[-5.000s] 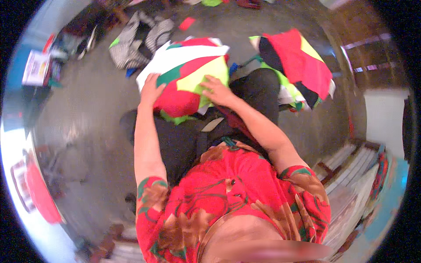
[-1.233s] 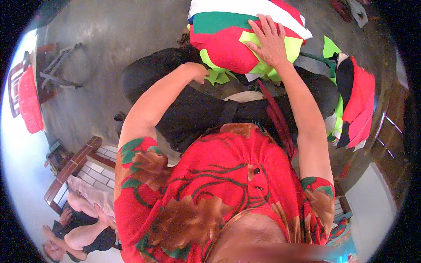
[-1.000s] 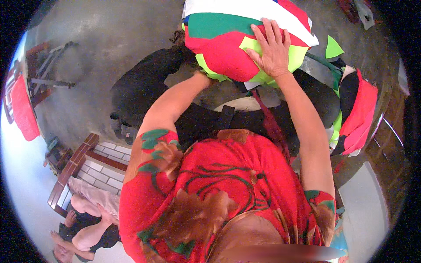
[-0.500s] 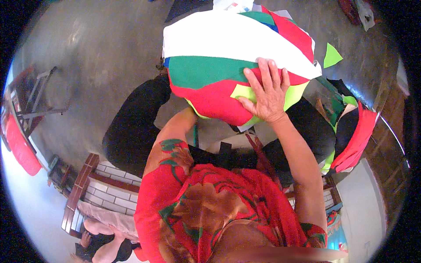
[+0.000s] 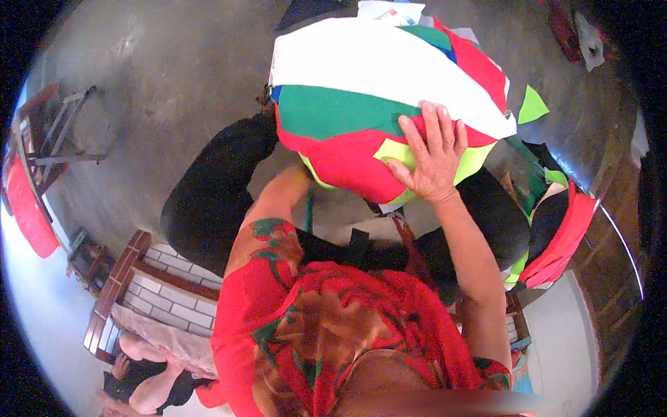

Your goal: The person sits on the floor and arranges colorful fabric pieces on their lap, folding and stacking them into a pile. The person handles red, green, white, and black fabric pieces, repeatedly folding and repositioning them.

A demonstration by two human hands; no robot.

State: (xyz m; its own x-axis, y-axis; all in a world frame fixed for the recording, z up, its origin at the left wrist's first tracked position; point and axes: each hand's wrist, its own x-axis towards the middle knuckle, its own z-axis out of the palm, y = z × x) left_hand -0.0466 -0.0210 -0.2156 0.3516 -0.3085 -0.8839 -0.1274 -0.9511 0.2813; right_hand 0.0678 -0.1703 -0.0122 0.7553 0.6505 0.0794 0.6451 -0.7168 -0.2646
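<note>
A large bulging bundle of felt-like cloth pieces (image 5: 347, 59) in white, green, red and lime lies over my lap. My right hand (image 5: 436, 160) rests flat on its near right side, fingers spread over red and lime patches, holding nothing between them. My left forearm (image 5: 283, 193) reaches under the bundle's near left edge, and the cloth hides my left hand there.
A lime triangular scrap (image 5: 533, 105) lies on the grey floor (image 5: 160, 90) at the right. Red, black and green cloth (image 5: 559, 233) is heaped beside my right knee. At the left stands a metal-legged frame (image 5: 61, 132). Another person's bent limbs (image 5: 149, 389) show at lower left.
The bundle and my right hand sit slightly farther right in the picture, as does the floor scrap, so the view has shifted a little. My right hand keeps its place on the cloth.
</note>
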